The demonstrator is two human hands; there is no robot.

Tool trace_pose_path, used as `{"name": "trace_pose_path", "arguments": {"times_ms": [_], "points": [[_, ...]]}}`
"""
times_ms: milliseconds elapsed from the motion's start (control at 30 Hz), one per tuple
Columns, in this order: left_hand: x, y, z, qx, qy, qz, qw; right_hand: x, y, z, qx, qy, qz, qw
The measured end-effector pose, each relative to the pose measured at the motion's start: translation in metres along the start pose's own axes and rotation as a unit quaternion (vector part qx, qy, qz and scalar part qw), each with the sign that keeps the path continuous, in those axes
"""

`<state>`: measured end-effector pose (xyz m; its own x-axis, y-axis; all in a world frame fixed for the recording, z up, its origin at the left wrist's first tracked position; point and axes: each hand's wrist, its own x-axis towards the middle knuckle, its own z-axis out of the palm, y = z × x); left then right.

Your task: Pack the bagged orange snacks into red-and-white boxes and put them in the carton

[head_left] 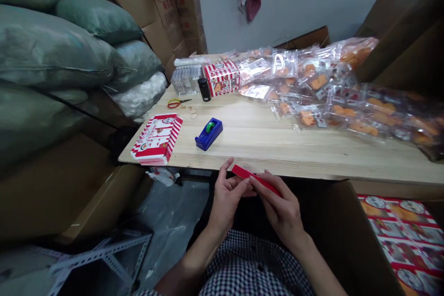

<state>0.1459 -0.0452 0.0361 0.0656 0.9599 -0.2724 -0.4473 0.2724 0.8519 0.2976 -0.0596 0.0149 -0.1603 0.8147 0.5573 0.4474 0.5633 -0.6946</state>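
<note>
Red card strip (255, 179) between fingertips (268, 181)

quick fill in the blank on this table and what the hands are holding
The strip held by the left hand and right hand is ____.
The tape dispenser on the wooden table has a ____ body.
The clear plastic bags hold ____ pieces.

red; blue; orange

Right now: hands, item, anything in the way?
Left hand and right hand both gripping red strip. Held just off wooden table edge. Blue tape dispenser nearest on tabletop, not in the way.
</note>
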Motion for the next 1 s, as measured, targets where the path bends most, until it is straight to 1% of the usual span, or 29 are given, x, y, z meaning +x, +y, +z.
{"name": "trace_pose_path", "arguments": {"times_ms": [67, 133, 200, 267, 300, 333, 400, 433, 500, 533, 567, 633, 667, 733, 800, 900, 1000], "points": [[0.002, -0.002, 0.001, 0.02, 0.0, 0.001, 1.0, 0.002, 0.003, -0.002, 0.014, 0.007, 0.003, 1.0], [0.008, -0.005, -0.001, 0.087, 0.022, 0.026, 0.996, 0.004, 0.002, -0.004, 0.038, 0.021, 0.041, 0.998], [0.016, -0.008, -0.008, 0.2, 0.058, 0.079, 0.975, 0.008, -0.002, -0.008, 0.065, 0.04, 0.095, 0.993], [0.024, -0.008, -0.017, 0.307, 0.074, 0.134, 0.939, 0.014, -0.005, -0.014, 0.093, 0.066, 0.143, 0.983], [0.027, -0.008, -0.021, 0.341, 0.065, 0.155, 0.925, 0.017, -0.005, -0.017, 0.106, 0.083, 0.163, 0.977], [0.029, -0.007, -0.025, 0.359, 0.044, 0.167, 0.917, 0.019, -0.003, -0.02, 0.122, 0.103, 0.181, 0.97], [0.034, -0.005, -0.03, 0.355, -0.024, 0.166, 0.92, 0.022, 0.008, -0.024, 0.158, 0.159, 0.224, 0.948], [0.038, -0.004, -0.032, 0.345, -0.062, 0.155, 0.924, 0.022, 0.016, -0.026, 0.18, 0.193, 0.248, 0.932], [0.049, 0.0, -0.034, 0.338, -0.128, 0.123, 0.924, 0.022, 0.038, -0.027, 0.223, 0.245, 0.287, 0.899], [0.058, 0.003, -0.035, 0.345, -0.152, 0.113, 0.919, 0.023, 0.05, -0.029, 0.232, 0.248, 0.297, 0.892], [0.069, 0.005, -0.037, 0.36, -0.17, 0.107, 0.911, 0.025, 0.063, -0.031, 0.22, 0.234, 0.298, 0.899], [0.097, 0.012, -0.039, 0.402, -0.189, 0.108, 0.889, 0.034, 0.09, -0.038, 0.138, 0.182, 0.277, 0.933], [0.113, 0.015, -0.041, 0.426, -0.19, 0.115, 0.877, 0.042, 0.105, -0.043, 0.065, 0.167, 0.258, 0.949], [0.143, 0.02, -0.045, 0.477, -0.185, 0.131, 0.849, 0.063, 0.138, -0.054, -0.011, 0.188, 0.251, 0.949], [0.168, 0.022, -0.048, 0.545, -0.162, 0.144, 0.81, 0.09, 0.174, -0.063, -0.072, 0.208, 0.265, 0.939], [0.19, 0.017, -0.049, 0.632, -0.116, 0.145, 0.752, 0.129, 0.224, -0.063, -0.16, 0.215, 0.309, 0.913], [0.199, 0.005, -0.05, 0.666, -0.08, 0.157, 0.724, 0.153, 0.261, -0.053, -0.225, 0.201, 0.347, 0.888]]}}
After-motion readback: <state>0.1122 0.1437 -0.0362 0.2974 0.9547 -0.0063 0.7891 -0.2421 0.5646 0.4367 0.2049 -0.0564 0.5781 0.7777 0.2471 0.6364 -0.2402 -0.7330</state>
